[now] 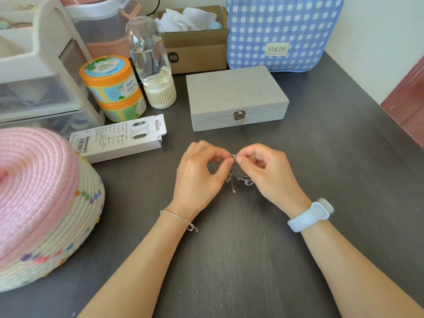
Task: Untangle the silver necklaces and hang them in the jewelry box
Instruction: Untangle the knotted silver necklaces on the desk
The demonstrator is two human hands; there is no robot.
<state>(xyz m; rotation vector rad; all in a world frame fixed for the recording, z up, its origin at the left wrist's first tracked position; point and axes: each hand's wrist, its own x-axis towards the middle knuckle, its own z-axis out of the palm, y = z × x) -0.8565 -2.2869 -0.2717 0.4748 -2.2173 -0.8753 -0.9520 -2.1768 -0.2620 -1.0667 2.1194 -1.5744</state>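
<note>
A small knot of silver necklaces (238,175) is held just above the dark table (321,157), pinched at its top between the left hand (202,173) and the right hand (266,171). The chains are judged light, limp and easily snagged, so gripping close to the knot seems best. The grey jewelry box (236,97) stands latched shut behind; its contents are hidden.

I'm looking at a home dressing desk: plastic drawers (39,88) far left, cream jars (112,88), gingham bag (282,31) at the far edge.
</note>
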